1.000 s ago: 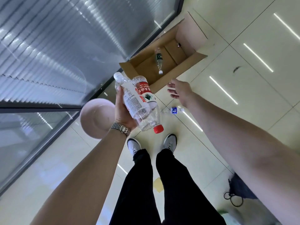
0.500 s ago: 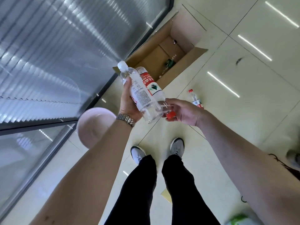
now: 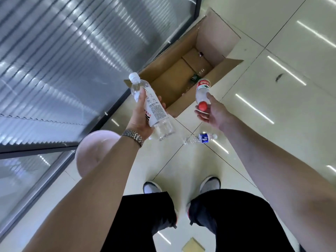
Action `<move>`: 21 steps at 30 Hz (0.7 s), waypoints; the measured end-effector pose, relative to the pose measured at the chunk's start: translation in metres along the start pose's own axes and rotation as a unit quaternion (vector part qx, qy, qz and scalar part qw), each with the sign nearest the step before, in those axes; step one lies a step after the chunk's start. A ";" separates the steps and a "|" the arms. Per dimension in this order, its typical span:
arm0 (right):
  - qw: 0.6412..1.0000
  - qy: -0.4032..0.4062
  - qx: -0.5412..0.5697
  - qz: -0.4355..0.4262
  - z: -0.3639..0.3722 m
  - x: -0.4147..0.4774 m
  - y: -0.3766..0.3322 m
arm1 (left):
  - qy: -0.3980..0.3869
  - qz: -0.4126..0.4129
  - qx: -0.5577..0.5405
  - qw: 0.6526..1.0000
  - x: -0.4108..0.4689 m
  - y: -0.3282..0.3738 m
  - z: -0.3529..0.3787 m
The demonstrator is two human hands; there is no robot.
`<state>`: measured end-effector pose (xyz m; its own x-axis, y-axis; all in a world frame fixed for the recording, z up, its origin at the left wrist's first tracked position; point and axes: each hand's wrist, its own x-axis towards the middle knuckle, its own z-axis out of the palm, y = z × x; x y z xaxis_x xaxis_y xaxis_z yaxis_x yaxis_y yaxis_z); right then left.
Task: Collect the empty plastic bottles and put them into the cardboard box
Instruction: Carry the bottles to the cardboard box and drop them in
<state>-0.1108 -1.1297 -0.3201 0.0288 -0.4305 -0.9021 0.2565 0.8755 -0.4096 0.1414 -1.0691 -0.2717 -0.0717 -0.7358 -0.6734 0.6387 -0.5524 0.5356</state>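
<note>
An open cardboard box (image 3: 183, 42) stands on the floor against a glass wall. Inside it lies a clear bottle with a green label (image 3: 195, 77). My left hand (image 3: 141, 117) grips a clear white-capped bottle with a white label (image 3: 151, 106), held just in front of the box's near corner. My right hand (image 3: 211, 111) holds a red-capped bottle with a red label (image 3: 202, 91) by its cap end, its base pointing over the box's near edge. A crumpled bottle with a blue label (image 3: 201, 138) lies on the floor below my right hand.
A pink round basin (image 3: 91, 153) sits on the floor by the glass wall, partly behind my left forearm. My two feet (image 3: 181, 186) stand on the tiles. A small yellowish piece (image 3: 193, 246) lies on the floor between my legs.
My right hand took the red-capped bottle from my left hand and carried it right toward the box. My left hand keeps the white-capped bottle only.
</note>
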 end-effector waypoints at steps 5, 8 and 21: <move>0.999 -0.022 0.007 -0.036 -0.003 0.060 -0.007 | 0.015 0.019 -0.036 0.999 0.054 -0.016 -0.018; 0.999 -0.014 0.015 -0.051 -0.012 0.097 0.002 | 0.014 0.027 -0.079 0.996 0.086 -0.029 -0.032; 0.974 0.171 -0.022 -0.144 -0.072 0.198 0.034 | 0.029 0.056 -0.036 0.997 0.188 -0.057 -0.045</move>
<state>-0.1656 -1.1693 -0.5224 -0.3641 -0.5671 -0.7388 0.1649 0.7415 -0.6504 0.1256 -1.1586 -0.4520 0.0467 -0.7665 -0.6405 0.6936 -0.4365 0.5730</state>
